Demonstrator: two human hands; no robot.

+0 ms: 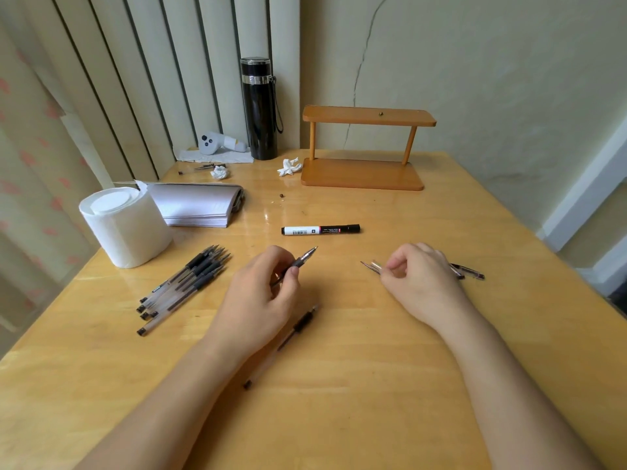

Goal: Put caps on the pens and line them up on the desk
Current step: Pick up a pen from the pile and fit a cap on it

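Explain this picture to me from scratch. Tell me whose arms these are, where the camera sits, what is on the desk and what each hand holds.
There is no machine here. One camera is worn on a person's head, looking down at their own bare arms over a wooden desk.

The left hand holds an uncapped pen, tip pointing away. The right hand pinches a clear pen cap; more caps lie just beyond it.

On the desk: a bunch of uncapped pens at left, one loose pen beside the left wrist, a capped marker, a tissue roll, a paper stack, a black flask and a small wooden shelf.
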